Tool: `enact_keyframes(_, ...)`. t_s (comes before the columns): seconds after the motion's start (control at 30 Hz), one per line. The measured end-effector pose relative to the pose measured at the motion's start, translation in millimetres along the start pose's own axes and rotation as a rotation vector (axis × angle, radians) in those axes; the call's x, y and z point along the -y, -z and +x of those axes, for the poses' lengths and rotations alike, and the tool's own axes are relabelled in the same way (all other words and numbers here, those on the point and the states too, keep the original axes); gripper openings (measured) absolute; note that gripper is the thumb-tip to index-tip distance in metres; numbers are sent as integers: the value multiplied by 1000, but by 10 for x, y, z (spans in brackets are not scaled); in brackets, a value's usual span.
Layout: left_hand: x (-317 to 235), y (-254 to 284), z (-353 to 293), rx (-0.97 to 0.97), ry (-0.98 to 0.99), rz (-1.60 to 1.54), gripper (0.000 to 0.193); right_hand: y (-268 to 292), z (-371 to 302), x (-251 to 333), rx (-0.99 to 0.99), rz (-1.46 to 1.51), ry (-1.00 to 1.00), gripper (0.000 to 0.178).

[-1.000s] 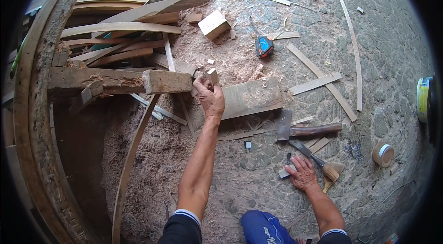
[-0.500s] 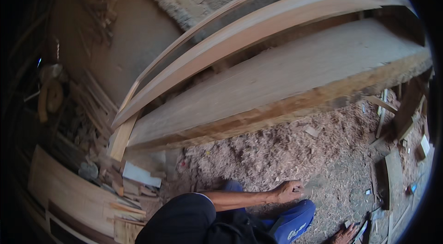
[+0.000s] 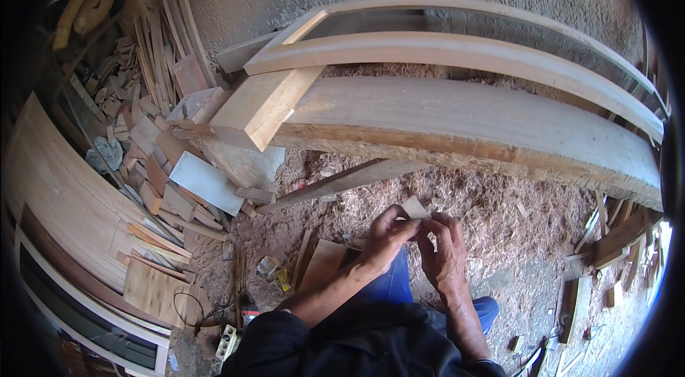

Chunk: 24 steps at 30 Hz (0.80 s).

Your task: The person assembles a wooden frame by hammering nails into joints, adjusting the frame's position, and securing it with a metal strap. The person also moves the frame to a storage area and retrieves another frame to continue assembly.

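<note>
A small pale flat piece, perhaps sandpaper or thin wood, is held up between my hands above my blue-trousered legs. My left hand pinches its lower left side between thumb and fingers. My right hand meets it from the other side with bent fingers closed at its right edge; the fingertips partly cover it. Beyond my hands lies a thick plank bench. A long pale wooden frame rests over it, its left end on a squared wooden block.
Wood shavings cover the floor under the bench. A slanting board runs beneath it. Offcuts pile up at the left, near a wide curved panel and a power strip. More wood pieces lie at the right.
My right hand has come up from the floor at the lower right to meet my left hand, and the small piece now shows between them. The view has swung toward the left.
</note>
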<state>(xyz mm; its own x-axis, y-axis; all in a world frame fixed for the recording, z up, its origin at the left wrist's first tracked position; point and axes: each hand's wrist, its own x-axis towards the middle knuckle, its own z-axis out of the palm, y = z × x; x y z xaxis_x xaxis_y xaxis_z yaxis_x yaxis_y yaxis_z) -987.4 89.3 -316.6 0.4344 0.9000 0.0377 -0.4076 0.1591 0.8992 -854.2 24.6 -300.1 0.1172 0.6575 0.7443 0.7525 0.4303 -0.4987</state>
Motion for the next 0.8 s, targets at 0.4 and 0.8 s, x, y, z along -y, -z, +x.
enact_keyframes(0.4,-1794,2250,166,-889,-1119,1210,62,-457,1982,654,199,-159,288,18)
enact_keyframes(0.8,-2298,3024,874,-481,-1097,1367,81,-949,2395,588,342,-221,346,19)
